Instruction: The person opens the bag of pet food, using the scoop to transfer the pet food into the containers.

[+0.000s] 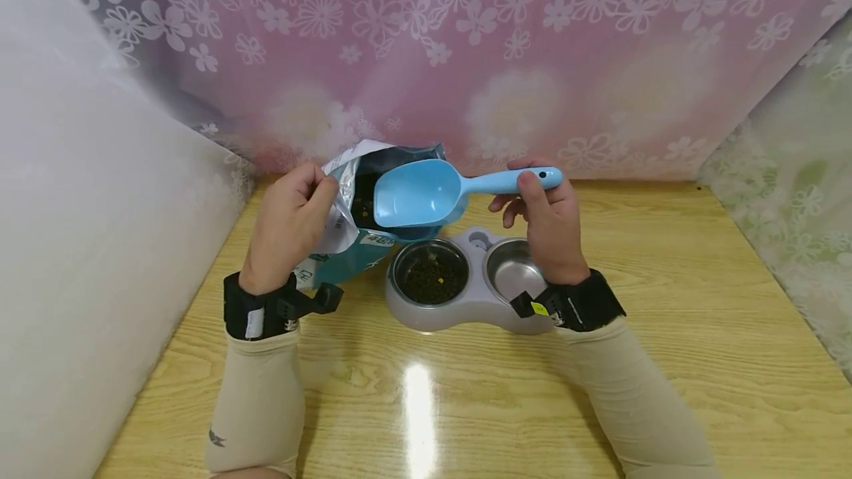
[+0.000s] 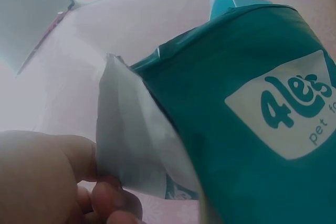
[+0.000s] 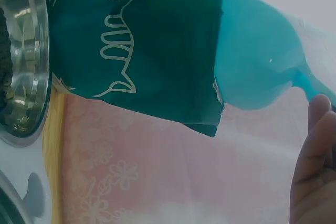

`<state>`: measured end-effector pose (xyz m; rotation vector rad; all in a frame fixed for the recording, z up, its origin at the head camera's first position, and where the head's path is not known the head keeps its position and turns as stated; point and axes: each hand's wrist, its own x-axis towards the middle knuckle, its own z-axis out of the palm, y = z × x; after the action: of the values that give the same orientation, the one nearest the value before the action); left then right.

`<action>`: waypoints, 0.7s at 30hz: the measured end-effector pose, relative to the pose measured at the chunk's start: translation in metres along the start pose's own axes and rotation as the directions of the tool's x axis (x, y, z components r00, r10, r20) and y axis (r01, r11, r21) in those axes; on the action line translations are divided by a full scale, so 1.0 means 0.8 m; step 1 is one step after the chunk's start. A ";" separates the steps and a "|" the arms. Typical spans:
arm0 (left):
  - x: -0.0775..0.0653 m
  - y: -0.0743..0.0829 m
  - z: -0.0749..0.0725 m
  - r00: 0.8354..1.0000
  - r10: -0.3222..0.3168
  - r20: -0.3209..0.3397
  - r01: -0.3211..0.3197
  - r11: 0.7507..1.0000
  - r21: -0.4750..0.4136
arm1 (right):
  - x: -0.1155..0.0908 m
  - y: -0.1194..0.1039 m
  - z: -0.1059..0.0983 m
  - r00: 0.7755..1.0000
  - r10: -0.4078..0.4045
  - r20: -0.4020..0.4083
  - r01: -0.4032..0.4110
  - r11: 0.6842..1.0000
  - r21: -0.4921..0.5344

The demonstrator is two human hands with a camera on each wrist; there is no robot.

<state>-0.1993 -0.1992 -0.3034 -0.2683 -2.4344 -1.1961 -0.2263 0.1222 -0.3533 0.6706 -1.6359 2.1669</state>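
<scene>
Bag far left, bowls to its right

From my head view, the bag [image 1: 356, 257] stands near the far left corner of the table [image 1: 665, 331]. The scoop [image 1: 419, 194] lies across its mouth, handle running right to the right hand [image 1: 552, 224]; the left hand [image 1: 289, 220] is at the bag's left rim. Right of the bag and nearer me, I have the bowl stand [image 1: 442, 318]: left bowl [image 1: 401, 266] with pellets [image 1: 435, 283] in it, right bowl [image 1: 514, 276] partly beneath the right hand. A curtain [image 1: 466, 43] hangs behind the table's far edge.
</scene>
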 end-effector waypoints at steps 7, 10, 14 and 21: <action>0.001 -0.002 0.001 1.000 0.024 -0.003 -0.024 1.000 0.007 | -0.006 0.000 0.012 0.988 -0.068 0.140 0.084 0.989 -0.117; 0.001 -0.002 0.002 1.000 0.027 -0.004 -0.027 1.000 0.007 | -0.009 -0.001 0.018 0.976 -0.075 0.206 0.119 0.971 -0.207; 0.000 -0.001 0.002 1.000 0.024 -0.002 -0.024 1.000 0.010 | -0.009 -0.003 0.027 0.946 -0.098 0.308 0.216 0.900 -0.378; 0.000 -0.001 0.003 0.999 0.037 -0.010 -0.036 0.999 0.022 | 0.001 -0.008 0.048 0.839 -0.177 0.515 0.472 0.706 -0.527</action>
<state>-0.2002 -0.1973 -0.3053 -0.2983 -2.4219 -1.1517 -0.2174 0.0872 -0.3393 1.1605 -2.1008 1.1121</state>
